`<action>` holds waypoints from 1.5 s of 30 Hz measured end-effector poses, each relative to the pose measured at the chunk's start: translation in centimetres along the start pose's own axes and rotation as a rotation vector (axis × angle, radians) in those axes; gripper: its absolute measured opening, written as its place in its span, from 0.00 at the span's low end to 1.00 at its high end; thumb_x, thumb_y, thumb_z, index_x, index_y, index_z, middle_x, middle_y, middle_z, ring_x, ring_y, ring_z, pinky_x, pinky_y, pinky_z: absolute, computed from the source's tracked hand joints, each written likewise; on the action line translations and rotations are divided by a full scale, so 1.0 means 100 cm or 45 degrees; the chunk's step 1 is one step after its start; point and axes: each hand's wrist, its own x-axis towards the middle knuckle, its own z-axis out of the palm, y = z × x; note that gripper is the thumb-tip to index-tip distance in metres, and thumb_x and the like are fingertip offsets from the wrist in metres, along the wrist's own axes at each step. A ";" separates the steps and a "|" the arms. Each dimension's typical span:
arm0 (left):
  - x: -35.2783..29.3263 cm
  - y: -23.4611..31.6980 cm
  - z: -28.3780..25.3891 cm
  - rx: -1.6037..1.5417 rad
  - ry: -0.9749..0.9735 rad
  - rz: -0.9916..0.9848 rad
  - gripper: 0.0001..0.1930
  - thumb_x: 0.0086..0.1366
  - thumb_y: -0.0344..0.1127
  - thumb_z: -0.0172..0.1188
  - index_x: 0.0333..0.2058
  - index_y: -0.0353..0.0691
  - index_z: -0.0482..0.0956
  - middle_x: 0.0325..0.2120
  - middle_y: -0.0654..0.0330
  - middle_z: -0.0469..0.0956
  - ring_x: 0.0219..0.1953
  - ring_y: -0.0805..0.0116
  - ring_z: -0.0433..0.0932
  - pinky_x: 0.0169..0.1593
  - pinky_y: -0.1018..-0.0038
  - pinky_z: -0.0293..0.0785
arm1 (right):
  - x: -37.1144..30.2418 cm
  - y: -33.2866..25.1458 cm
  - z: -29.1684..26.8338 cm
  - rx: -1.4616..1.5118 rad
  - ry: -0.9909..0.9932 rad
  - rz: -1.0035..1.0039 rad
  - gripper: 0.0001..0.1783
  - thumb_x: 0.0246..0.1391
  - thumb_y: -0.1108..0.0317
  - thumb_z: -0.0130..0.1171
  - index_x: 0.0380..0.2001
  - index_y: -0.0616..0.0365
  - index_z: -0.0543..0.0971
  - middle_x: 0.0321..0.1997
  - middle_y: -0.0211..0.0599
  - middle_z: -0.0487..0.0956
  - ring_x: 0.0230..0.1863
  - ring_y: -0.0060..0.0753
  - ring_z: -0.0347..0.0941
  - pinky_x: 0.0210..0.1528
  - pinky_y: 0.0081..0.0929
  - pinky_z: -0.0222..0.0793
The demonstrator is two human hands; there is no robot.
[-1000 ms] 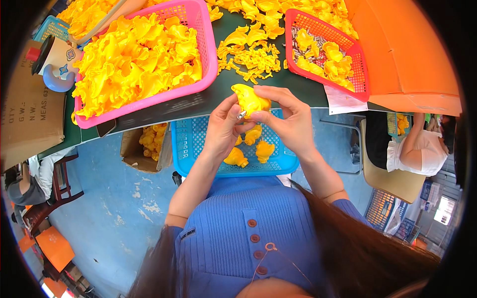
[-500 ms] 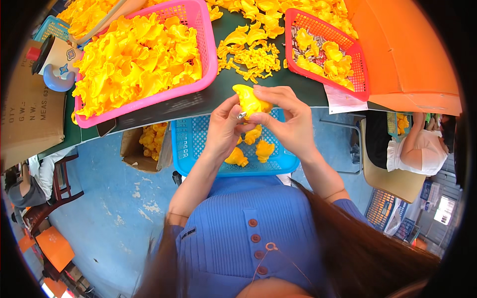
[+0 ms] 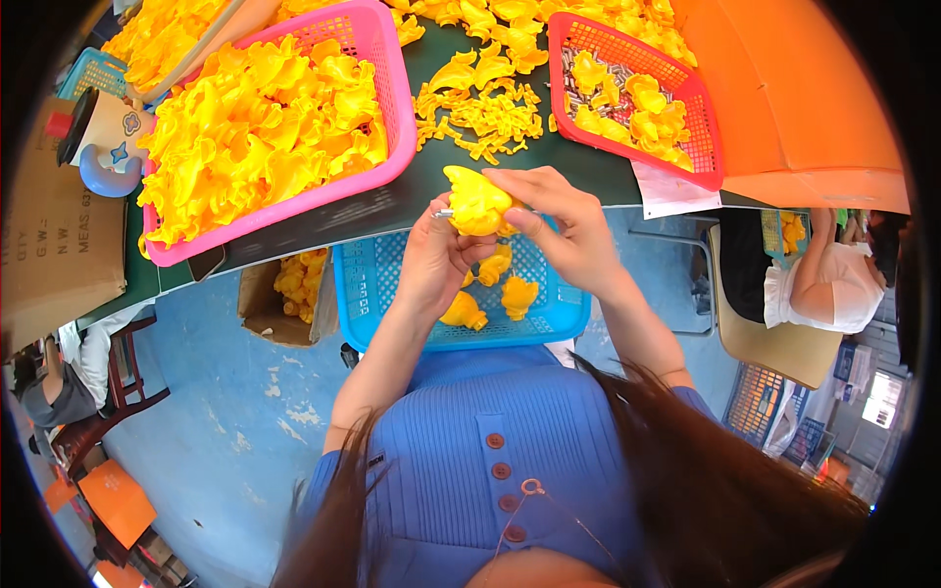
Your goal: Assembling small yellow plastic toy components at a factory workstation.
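A glossy yellow plastic piece (image 3: 480, 204), moulded in rounded bulges, is up in the air between the two hands, small enough to be half lost among the fingers. It sits tilted, a pointed tip jutting to the upper left and a rounder, bulkier body below. The left fingers (image 3: 438, 235) hold it low on its left side; the right fingers (image 3: 537, 184) pinch it from the right. A short silvery metal pin (image 3: 443, 213) pokes out of its left flank, lying nearly level, outer end leftward; I can't make out how deep it goes.
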 end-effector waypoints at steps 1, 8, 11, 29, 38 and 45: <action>0.000 -0.001 0.000 0.002 -0.002 0.016 0.20 0.64 0.49 0.47 0.47 0.40 0.66 0.38 0.56 0.76 0.33 0.69 0.79 0.36 0.78 0.79 | 0.000 0.001 -0.001 0.064 -0.018 0.033 0.20 0.50 0.72 0.55 0.49 0.60 0.73 0.50 0.41 0.75 0.47 0.36 0.70 0.50 0.28 0.63; -0.002 0.002 0.003 0.052 -0.021 0.041 0.20 0.64 0.49 0.48 0.47 0.40 0.68 0.38 0.56 0.76 0.34 0.69 0.79 0.36 0.78 0.79 | 0.003 -0.003 -0.007 0.067 -0.067 0.075 0.19 0.50 0.75 0.54 0.48 0.61 0.74 0.48 0.41 0.76 0.47 0.34 0.70 0.49 0.27 0.64; -0.002 0.004 0.004 0.065 -0.036 0.064 0.20 0.64 0.48 0.49 0.46 0.40 0.68 0.38 0.56 0.76 0.35 0.69 0.79 0.37 0.77 0.79 | 0.004 -0.003 -0.006 0.058 -0.077 0.044 0.19 0.50 0.76 0.54 0.48 0.61 0.74 0.49 0.41 0.76 0.47 0.34 0.70 0.49 0.27 0.64; 0.001 0.000 0.019 0.362 0.088 0.170 0.20 0.64 0.49 0.50 0.45 0.39 0.66 0.42 0.59 0.74 0.44 0.69 0.75 0.42 0.74 0.76 | 0.000 -0.009 0.014 -0.365 0.226 -0.058 0.35 0.30 0.77 0.68 0.49 0.60 0.71 0.41 0.41 0.74 0.44 0.39 0.70 0.43 0.26 0.68; 0.005 0.006 0.013 0.163 -0.202 0.323 0.24 0.59 0.40 0.60 0.51 0.35 0.66 0.46 0.58 0.71 0.49 0.68 0.71 0.53 0.73 0.66 | -0.006 -0.003 0.011 0.219 -0.005 0.203 0.32 0.40 0.71 0.67 0.51 0.65 0.69 0.43 0.39 0.73 0.48 0.28 0.70 0.49 0.24 0.66; 0.004 -0.001 0.010 0.190 -0.100 0.504 0.22 0.57 0.38 0.62 0.47 0.34 0.68 0.44 0.58 0.73 0.48 0.69 0.71 0.53 0.72 0.66 | -0.011 -0.004 0.022 0.355 0.108 0.221 0.31 0.44 0.73 0.63 0.53 0.66 0.67 0.51 0.41 0.67 0.54 0.32 0.66 0.55 0.26 0.62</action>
